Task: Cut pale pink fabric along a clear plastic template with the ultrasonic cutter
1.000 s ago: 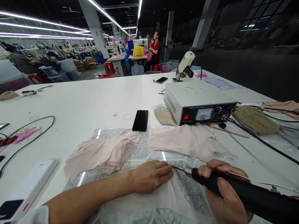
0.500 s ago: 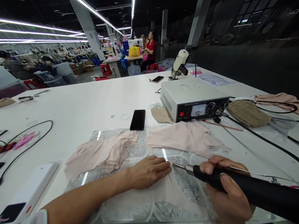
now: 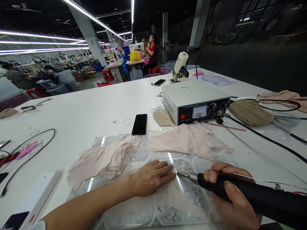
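Note:
My left hand (image 3: 153, 179) lies flat with its fingers together and stretched out, pressing on a thin pale pink fabric piece (image 3: 171, 199). That piece rests on a clear plastic template board (image 3: 130, 215) with rounded shapes. In my right hand (image 3: 233, 195) is a black-handled tool (image 3: 254, 195) with a pointed metal tip. The tip points left and sits right by my left fingertips, at the fabric's edge; whether it touches the cloth I cannot tell. A pile of pink fabric pieces (image 3: 105, 158) lies beyond my left forearm, and another pink fabric pile (image 3: 182, 140) lies past the tip.
Behind the fabric stand a grey control box (image 3: 200, 111) with a lit red switch and a black phone (image 3: 139, 124). A black cable (image 3: 263, 137) runs from the box to the right. Brown pieces (image 3: 251, 113) lie right; a white device (image 3: 35, 198) lies left. Co-workers sit far back.
The view has shifted slightly. The tool's tip has moved a little toward me, alongside my left fingertips. Both hands otherwise keep nearly the same place and grip.

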The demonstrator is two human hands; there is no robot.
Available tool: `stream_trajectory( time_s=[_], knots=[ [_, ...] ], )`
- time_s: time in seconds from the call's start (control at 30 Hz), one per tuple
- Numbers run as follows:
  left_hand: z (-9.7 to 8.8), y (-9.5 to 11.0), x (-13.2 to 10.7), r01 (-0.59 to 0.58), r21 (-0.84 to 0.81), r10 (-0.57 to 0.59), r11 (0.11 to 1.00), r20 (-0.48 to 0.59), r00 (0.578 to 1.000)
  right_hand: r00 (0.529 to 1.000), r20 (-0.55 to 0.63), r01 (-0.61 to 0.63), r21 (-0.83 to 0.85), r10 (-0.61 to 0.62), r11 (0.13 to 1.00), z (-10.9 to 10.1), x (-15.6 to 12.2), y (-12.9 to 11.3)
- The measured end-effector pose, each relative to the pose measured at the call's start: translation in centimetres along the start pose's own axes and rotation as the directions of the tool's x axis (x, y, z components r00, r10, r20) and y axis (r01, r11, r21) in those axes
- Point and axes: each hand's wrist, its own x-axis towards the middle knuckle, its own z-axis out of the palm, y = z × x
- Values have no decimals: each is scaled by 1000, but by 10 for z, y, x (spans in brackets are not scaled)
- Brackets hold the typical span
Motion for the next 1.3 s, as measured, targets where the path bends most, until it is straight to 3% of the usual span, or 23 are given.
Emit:
stream_trajectory(
  time_s=[0.7, 0.93, 1.3],
  knots=[
    [4, 1, -1, 13, 7, -13, 1000, -21, 1000, 989, 140, 63, -94, -49, 994, 9, 3, 5],
    [8, 2, -3, 62, -57, -65, 996, -59, 996, 999, 48, -16, 28, 15, 999, 1, 2, 3],
    [4, 6, -3, 106, -79, -113, 991, -89, 990, 987, 109, -131, 83, 122, 988, -17, -7, 2]
  ],
)
